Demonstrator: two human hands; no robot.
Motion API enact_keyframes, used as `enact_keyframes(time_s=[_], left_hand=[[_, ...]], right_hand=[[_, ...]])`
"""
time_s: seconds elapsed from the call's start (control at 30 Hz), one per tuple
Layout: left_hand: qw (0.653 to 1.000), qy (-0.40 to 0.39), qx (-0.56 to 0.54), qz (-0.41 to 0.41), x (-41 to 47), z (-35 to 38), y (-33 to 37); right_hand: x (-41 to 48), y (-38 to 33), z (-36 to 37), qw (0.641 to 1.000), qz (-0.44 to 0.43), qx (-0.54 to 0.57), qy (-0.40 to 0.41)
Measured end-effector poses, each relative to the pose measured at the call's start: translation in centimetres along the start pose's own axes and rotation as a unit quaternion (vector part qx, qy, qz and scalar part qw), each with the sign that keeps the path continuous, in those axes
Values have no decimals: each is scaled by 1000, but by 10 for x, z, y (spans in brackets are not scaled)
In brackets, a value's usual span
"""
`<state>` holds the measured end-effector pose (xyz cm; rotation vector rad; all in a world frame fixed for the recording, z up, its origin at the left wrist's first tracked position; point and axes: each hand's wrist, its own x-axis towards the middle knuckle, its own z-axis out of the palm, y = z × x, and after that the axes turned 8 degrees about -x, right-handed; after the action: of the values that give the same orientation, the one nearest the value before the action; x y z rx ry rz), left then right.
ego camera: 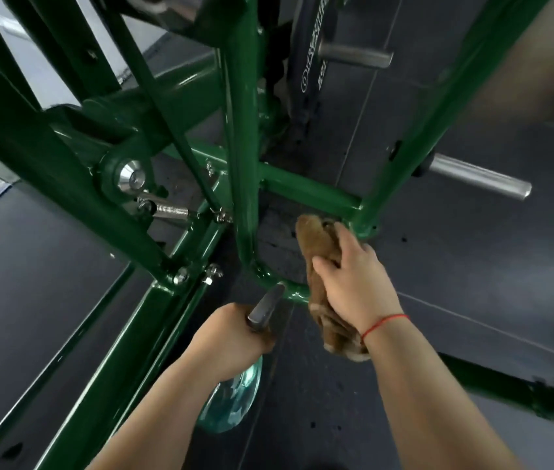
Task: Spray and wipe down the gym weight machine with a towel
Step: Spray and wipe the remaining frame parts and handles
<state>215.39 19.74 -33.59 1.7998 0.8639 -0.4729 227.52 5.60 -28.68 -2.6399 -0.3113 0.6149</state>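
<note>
The green weight machine frame (245, 157) fills the view, its tubes meeting low near the floor. My right hand (357, 279) presses a brown towel (316, 252) against the curved bottom tube (289, 293) by the corner joint, fingers spread over the cloth. My left hand (231, 337) grips a spray bottle (231, 401) with clear teal liquid; its grey nozzle (265, 307) points up toward that curved tube. A red string circles my right wrist.
Two steel weight pegs (479, 176) (353, 57) jut out on the right. A spring (167, 208) and bolts sit at the left joint. A black weight plate (309, 62) stands behind. A low green bar (492, 385) runs along the dark rubber floor (472, 283).
</note>
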Motion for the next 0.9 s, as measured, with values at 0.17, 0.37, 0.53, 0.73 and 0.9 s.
enact_keyframes(time_s=[0.17, 0.37, 0.53, 0.73, 0.9], left_hand=[[999, 10, 20, 44, 16, -7, -18], [993, 84, 54, 68, 17, -19, -22], [993, 95, 39, 55, 18, -29, -30], [989, 123, 64, 50, 25, -19, -33], [973, 200, 34, 112, 26, -16, -21]], right_hand=[[21, -1, 19, 968, -13, -241, -73], [51, -5, 55, 967, 5, -240, -89], [56, -27, 111, 994, 25, -95, -37], [87, -22, 110, 985, 79, 146, -38], [87, -22, 114, 978, 70, 192, -43]])
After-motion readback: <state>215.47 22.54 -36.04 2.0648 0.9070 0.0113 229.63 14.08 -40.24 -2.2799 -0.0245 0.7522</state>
